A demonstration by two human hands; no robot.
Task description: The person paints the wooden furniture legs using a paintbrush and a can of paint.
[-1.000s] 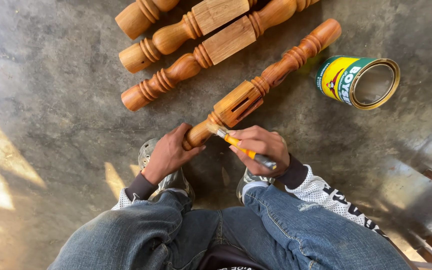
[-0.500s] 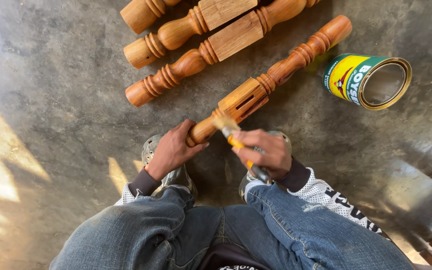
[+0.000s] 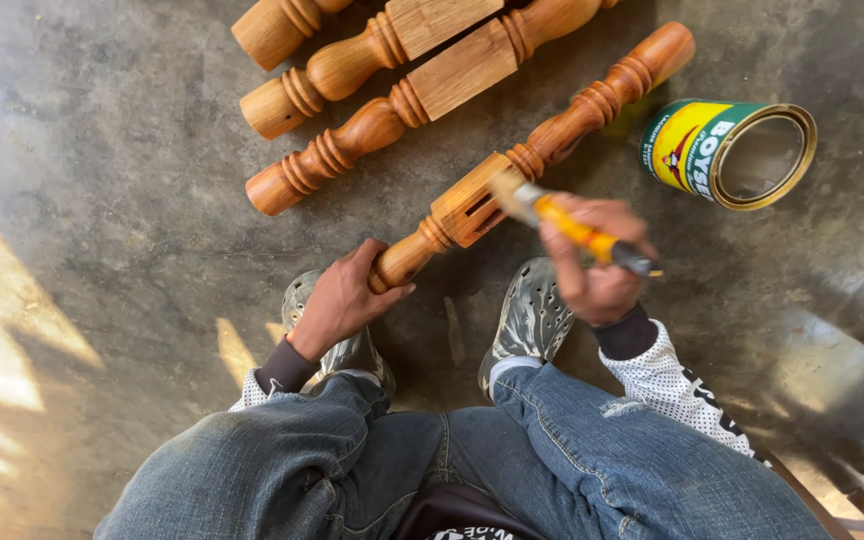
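Wood is what we are working on — a long turned leg [image 3: 542, 150] that slants across the concrete floor [image 3: 102, 200]. Our left hand [image 3: 342, 300] is closed around its near end and props it up. Our right hand [image 3: 597, 265] is wrapped tight round a yellow-handled brush [image 3: 562, 220], with the bristles on the square block in the middle. The far part looks dark and shiny, so we think it is coated — the block looks paler. Three more legs [image 3: 392, 110] lie farther off, and an open can [image 3: 732, 150] lies on its side to the right.
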